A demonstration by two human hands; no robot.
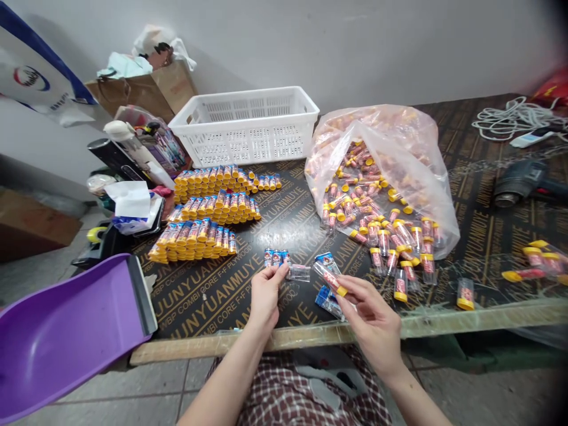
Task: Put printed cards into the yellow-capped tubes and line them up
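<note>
My left hand (266,293) is closed in a pinch at a blue-printed plastic sleeve (299,273) whose clear end sticks out to the right. Small blue-labelled pieces (276,257) lie just beyond those fingertips. Between the thumb and fingers of my right hand (373,322) is a clear tube with a yellow cap (329,278), tilted, red-and-white contents inside. Under and beside the tube lie flat blue printed sleeves (328,302) on the dark board. The two hands are apart, near the table's front edge.
Labelled tubes (199,234) stand in rows at left. A plastic bag (412,160) spills unlabelled capped tubes (399,236) at right. Behind are a white basket (252,139) and a paper bag (171,89). A purple dustpan (75,331) is left; a heat gun (519,183) and white cable (510,121) are right.
</note>
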